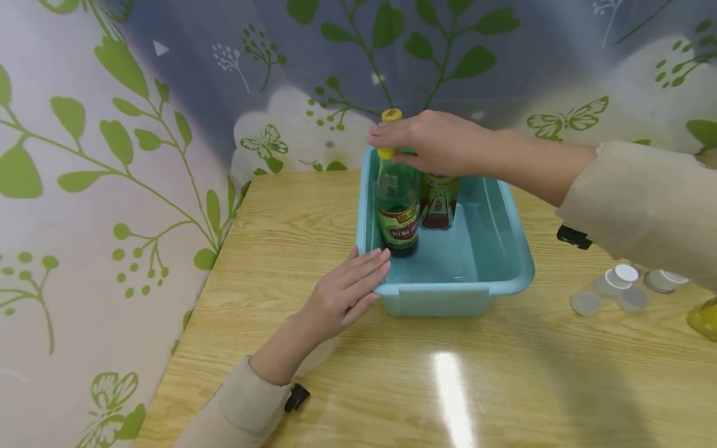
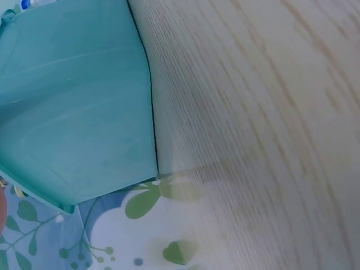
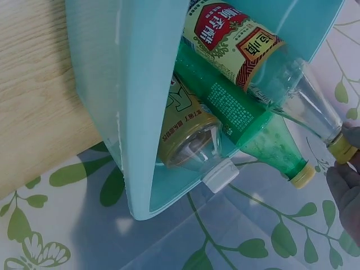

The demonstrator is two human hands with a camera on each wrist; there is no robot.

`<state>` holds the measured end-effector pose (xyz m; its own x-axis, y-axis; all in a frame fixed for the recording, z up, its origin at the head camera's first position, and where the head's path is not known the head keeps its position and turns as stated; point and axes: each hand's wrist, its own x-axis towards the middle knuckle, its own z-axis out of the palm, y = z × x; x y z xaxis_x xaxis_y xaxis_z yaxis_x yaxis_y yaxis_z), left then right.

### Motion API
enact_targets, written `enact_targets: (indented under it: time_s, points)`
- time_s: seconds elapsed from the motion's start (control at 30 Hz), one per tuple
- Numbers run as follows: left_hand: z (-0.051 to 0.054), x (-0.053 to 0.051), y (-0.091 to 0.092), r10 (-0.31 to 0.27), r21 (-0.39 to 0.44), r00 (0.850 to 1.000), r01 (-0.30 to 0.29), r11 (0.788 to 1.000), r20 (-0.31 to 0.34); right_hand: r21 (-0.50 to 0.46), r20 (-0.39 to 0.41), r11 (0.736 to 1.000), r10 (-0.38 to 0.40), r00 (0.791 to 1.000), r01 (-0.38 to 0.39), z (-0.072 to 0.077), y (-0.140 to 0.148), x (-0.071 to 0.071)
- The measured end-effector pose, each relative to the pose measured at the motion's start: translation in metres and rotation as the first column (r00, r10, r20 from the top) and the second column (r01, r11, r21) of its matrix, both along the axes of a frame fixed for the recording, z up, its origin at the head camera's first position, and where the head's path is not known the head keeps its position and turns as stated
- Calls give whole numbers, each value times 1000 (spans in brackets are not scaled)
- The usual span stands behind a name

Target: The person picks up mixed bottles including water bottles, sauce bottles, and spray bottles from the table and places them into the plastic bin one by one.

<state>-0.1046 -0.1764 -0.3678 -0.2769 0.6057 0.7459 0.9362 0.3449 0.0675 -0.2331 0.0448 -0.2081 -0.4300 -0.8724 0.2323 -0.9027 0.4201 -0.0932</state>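
Firmly, a person's right hand (image 1: 434,142) is clamping its grip on the one yellow cap (image 1: 391,115) of a glass bottle (image 1: 399,227), fingers and thumb closing round it from above. That labelled bottle, holding dark liquid low in its clear body, is sitting inside a single light-blue basin (image 1: 448,288), close to the wall on the person's left. The left hand (image 1: 338,298) is touching the basin's near left corner, its fingers extending nearly straight and clasping nothing.

Three bottles in all are sharing the basin. Just beside the glass one, a green bottle (image 3: 242,121) with a yellow cap is standing in the right wrist view; next to it, a bottle with a gold label (image 3: 191,132) is showing a white cap. Bare floor is showing in the basin's near part.

Outside, the wooden surface (image 1: 291,230) is carrying two small white-topped containers (image 1: 622,275) and two translucent discs (image 1: 585,303) near them, while one yellow object (image 1: 707,318) is partly showing at the frame's edge. Behind, a leaf-printed backdrop (image 1: 313,134) is rising.
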Motion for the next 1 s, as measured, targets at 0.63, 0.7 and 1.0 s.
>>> enact_targets:
  time_s: [0.63,0.7,1.0]
  points:
    - [1,-1,0,-20,3,1000,20,1000,10,-127,-175,992,-33,984,11,51,12,19]
    - [1,0,0,-17,3,1000,17,1000,8,-133,-201,991,-31,979,4,54,14,22]
    - [0,0,-1,-10,3,1000,10,1000,4,-94,-312,996,-37,949,7,63,25,36]
